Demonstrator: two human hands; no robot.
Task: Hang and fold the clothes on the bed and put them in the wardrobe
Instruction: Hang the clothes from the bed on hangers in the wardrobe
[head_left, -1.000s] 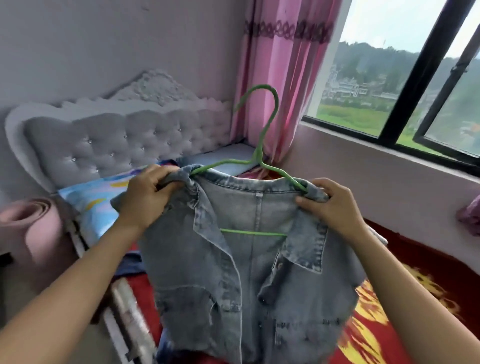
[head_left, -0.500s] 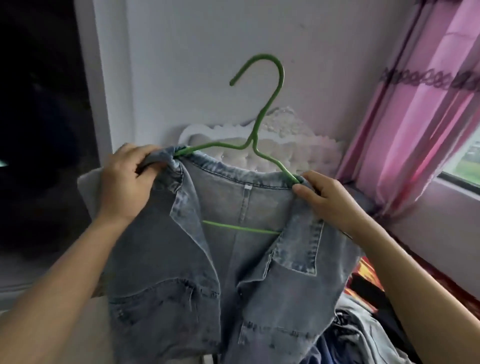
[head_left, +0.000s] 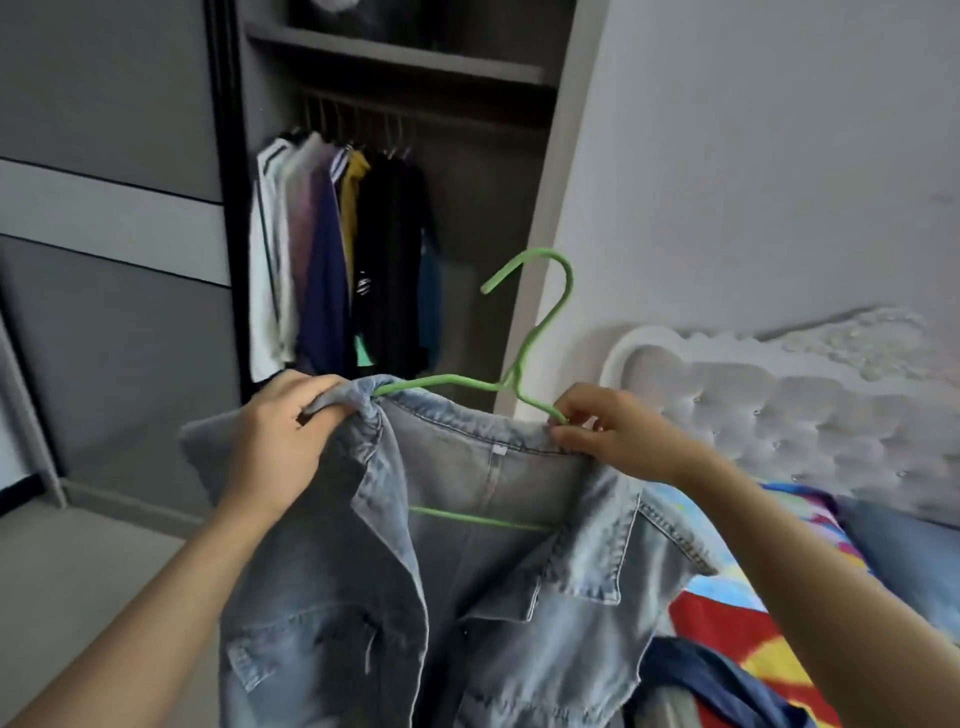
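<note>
**Held up: denim jacket (head_left: 493, 597) on green hanger (head_left: 524, 353), facing open wardrobe (head_left: 467, 218)**

Wardrobe: rail of hung clothes (head_left: 332, 260) at left. The upper shelf is cut by the top edge, and its contents are too dark to make out.

The bed (head_left: 649, 353) is at right, showing only the tufted white headboard (head_left: 779, 415) and a strip of bright cover (head_left: 727, 629). A dark blue garment (head_left: 696, 680) lies on it, partly cut off at the lower edge.

Jacket: pale washed blue-grey, collar spread open, in the air between wardrobe and bed. Its hem runs out of frame.

Hanger: the hook stands free above the collar. Both shoulder ends are hidden in denim, and the cross bar shows through the neck.

Grip, left hand (head_left: 280, 441): fingers curled round bunched shoulder cloth.

Grip, right hand (head_left: 608, 441): fingertips pinch the collar edge at the hanger's arm.

Neck label (head_left: 500, 451): small, white, no writing legible.
</note>
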